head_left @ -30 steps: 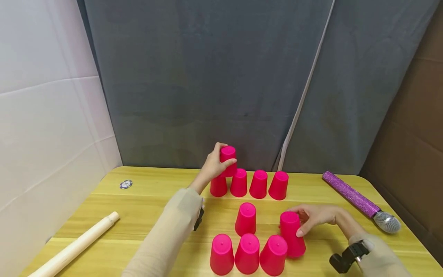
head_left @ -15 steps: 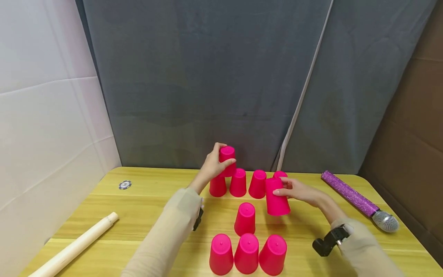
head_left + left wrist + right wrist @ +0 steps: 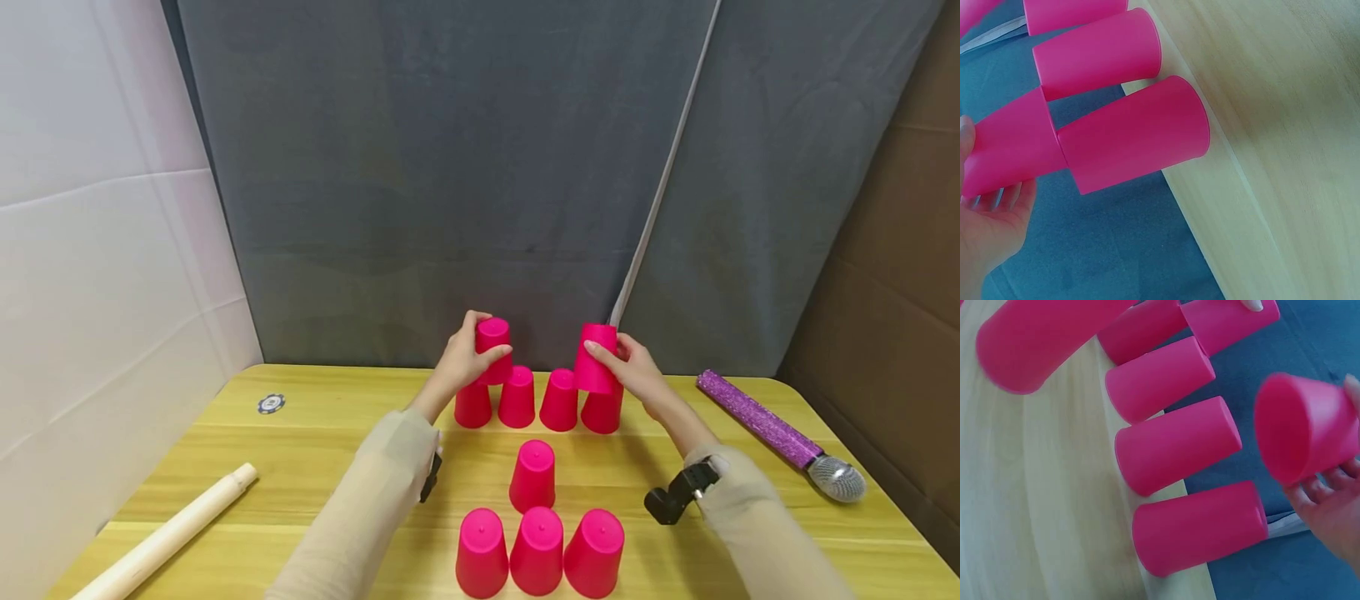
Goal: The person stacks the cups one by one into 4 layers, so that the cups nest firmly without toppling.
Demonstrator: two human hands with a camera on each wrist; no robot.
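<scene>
Four pink cups stand upside down in a back row (image 3: pixel 559 400) on the yellow table (image 3: pixel 337 433). My left hand (image 3: pixel 461 358) grips a fifth pink cup (image 3: pixel 493 348) sitting on top of the row's two left cups. In the left wrist view that cup (image 3: pixel 1010 150) touches the cup below it (image 3: pixel 1141 134). My right hand (image 3: pixel 630 367) grips another pink cup (image 3: pixel 596 358), tilted just above the row's right end. In the right wrist view its open mouth (image 3: pixel 1304 428) shows, clear of the row (image 3: pixel 1200 528). A single cup (image 3: pixel 533 476) stands mid-table, and three more (image 3: pixel 537 550) line the front.
A wooden stick (image 3: pixel 165 533) lies at the front left, with a poker chip (image 3: pixel 272 403) further back. A purple glitter microphone (image 3: pixel 780 437) lies at the right. A grey curtain (image 3: pixel 450 167) hangs close behind the back row.
My right hand lifted a cup from beside the front row and carried it back and up to the right end of the back row. My left hand stayed on its cup.
</scene>
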